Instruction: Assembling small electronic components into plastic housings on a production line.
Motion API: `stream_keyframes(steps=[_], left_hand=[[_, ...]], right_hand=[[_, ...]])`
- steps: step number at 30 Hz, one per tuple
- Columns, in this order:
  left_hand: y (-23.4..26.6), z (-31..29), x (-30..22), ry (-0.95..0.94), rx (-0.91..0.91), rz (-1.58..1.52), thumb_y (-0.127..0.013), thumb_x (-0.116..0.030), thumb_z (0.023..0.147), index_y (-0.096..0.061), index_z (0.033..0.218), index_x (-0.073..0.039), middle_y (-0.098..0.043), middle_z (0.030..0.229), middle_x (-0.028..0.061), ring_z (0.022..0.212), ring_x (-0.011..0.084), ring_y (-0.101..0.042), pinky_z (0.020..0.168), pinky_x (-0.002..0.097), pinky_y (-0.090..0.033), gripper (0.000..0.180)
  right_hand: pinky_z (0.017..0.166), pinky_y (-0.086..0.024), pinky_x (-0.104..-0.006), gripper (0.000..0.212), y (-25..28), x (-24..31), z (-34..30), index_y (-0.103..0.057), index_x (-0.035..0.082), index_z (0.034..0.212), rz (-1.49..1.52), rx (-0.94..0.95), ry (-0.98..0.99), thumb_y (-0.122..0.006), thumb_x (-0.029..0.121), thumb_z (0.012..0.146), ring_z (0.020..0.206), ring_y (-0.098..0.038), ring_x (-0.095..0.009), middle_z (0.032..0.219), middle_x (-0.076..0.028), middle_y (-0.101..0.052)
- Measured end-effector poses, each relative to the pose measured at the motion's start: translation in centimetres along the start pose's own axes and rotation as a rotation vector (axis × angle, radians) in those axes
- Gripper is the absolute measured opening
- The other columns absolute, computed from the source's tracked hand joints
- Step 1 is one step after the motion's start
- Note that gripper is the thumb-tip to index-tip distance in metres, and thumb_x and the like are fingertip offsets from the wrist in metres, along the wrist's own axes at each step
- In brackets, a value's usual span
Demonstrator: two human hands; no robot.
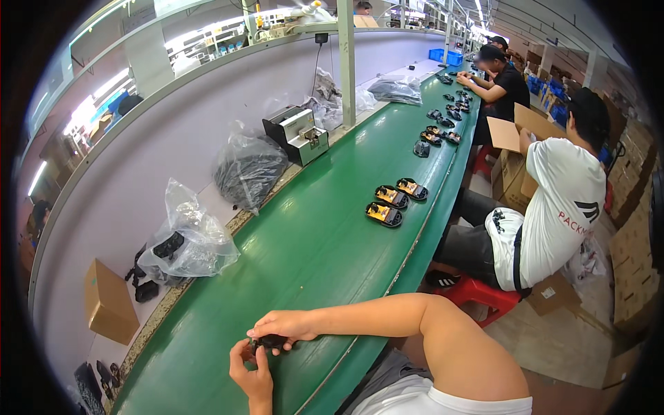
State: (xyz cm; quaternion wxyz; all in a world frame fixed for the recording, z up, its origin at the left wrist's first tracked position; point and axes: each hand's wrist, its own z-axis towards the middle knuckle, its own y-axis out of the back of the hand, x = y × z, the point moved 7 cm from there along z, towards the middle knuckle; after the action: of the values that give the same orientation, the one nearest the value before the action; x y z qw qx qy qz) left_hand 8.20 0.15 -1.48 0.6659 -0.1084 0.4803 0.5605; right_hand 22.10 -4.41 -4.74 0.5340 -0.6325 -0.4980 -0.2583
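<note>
Your left hand (252, 377) pinches a small black plastic part (270, 341) between thumb and fingers, and your right hand (287, 324) closes around it from above. The part sits between your hands, over the green conveyor belt (311, 270); you can't tell whether it touches. Its long axis seems to run crosswise, from your left fingertips toward your right palm; your fingers hide which end is the front. Left of your hands stands a cardboard box (107, 304); beyond them slumps a clear plastic bag (194, 242). Farther ahead, rightward, lie three black oval housings (391, 197) with yellow-orange insides.
</note>
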Motion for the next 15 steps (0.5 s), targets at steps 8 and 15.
stream_keyframes(steps=[8, 15], left_hand=[[0.5, -0.5, -1.5, -0.126, -0.072, 0.041, -0.073, -0.003, 0.088, -0.063, 0.115, 0.0, -0.069, 0.09, 0.0086, 0.074, 0.0154, -0.061, 0.065, 0.0284, -0.048, 0.029], [0.7, -0.4, -1.9, -0.192, -0.067, 0.116, -0.071, -0.005, 0.091, -0.062, 0.121, 0.0, -0.071, 0.098, 0.0114, 0.086, 0.0202, -0.067, 0.073, 0.0329, -0.051, 0.031]], right_hand=[[0.048, -0.041, -0.0215, 0.038, -0.5, -0.3, -0.1, -0.067, 0.009, 0.104, 0.016, 0.05, 0.003, -0.06, 0.045, 0.101, 0.066, -0.06, -0.009, 0.086, 0.0, -0.065], [0.047, -0.04, -0.0197, 0.035, -1.2, -0.6, -0.4, -0.068, 0.009, 0.109, 0.111, 0.132, -0.099, -0.06, 0.042, 0.103, 0.065, -0.059, -0.007, 0.087, 0.001, -0.065]])
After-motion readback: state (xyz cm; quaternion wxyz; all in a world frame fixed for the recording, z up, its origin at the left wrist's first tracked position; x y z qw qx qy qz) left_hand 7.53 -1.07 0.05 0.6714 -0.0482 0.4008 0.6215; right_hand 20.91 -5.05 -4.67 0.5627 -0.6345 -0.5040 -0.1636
